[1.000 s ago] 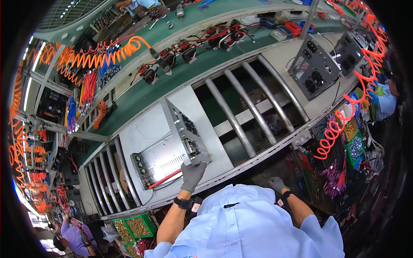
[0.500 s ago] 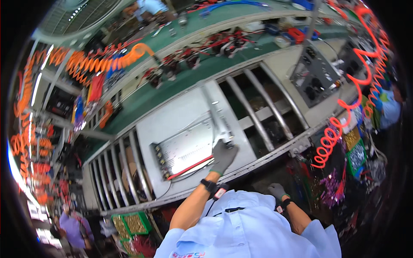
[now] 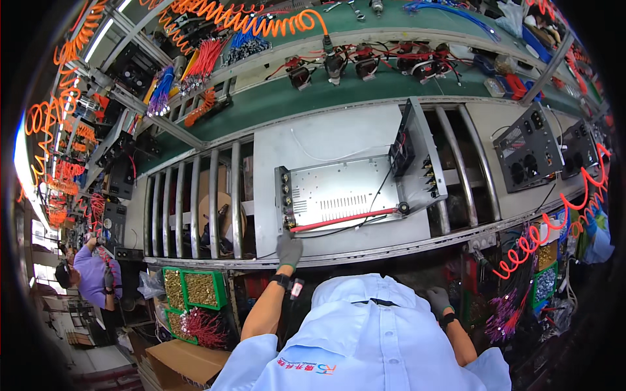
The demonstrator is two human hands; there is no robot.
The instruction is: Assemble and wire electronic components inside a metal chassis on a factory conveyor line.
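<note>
Since the earlier frame the metal chassis (image 3: 345, 195) has slid left along the roller conveyor (image 3: 215, 202), so it looks near its working place. Your gloved left hand (image 3: 288, 249) rests flat, open, against its near corner. Your right hand (image 3: 438, 301) hangs low, holding nothing visible. Orange coiled hoses (image 3: 248, 16) hang above.

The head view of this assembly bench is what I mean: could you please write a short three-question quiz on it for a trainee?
1. True or false: the left hand is at the near left corner of the open metal chassis.
2. What lies along the chassis's near edge? A) a red rod B) a blue hose C) a yellow tape
3. Where is the right hand: on the chassis, or low by the bench's front edge?

Key: 1 true; 2 A; 3 low by the front edge, off the chassis.
</note>
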